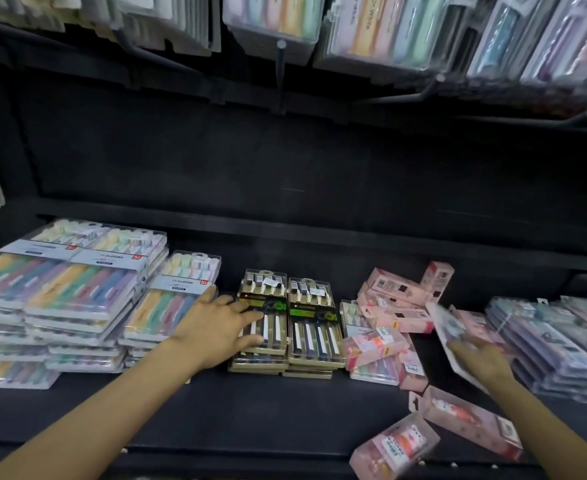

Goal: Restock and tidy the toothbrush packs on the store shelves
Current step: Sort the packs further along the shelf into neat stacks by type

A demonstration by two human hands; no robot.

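On the dark shelf [285, 403], the left hand [215, 327] rests with fingers spread and flat on the left gold pack stack [260, 327], grasping nothing. The right hand [482, 358] touches a blurred pink pack [454, 327]; I cannot tell its grip. Pink packs [396, 306] lie jumbled between the gold stacks and the right-hand stacks. Best to steady the gold stack, then square the pink ones into one pile.
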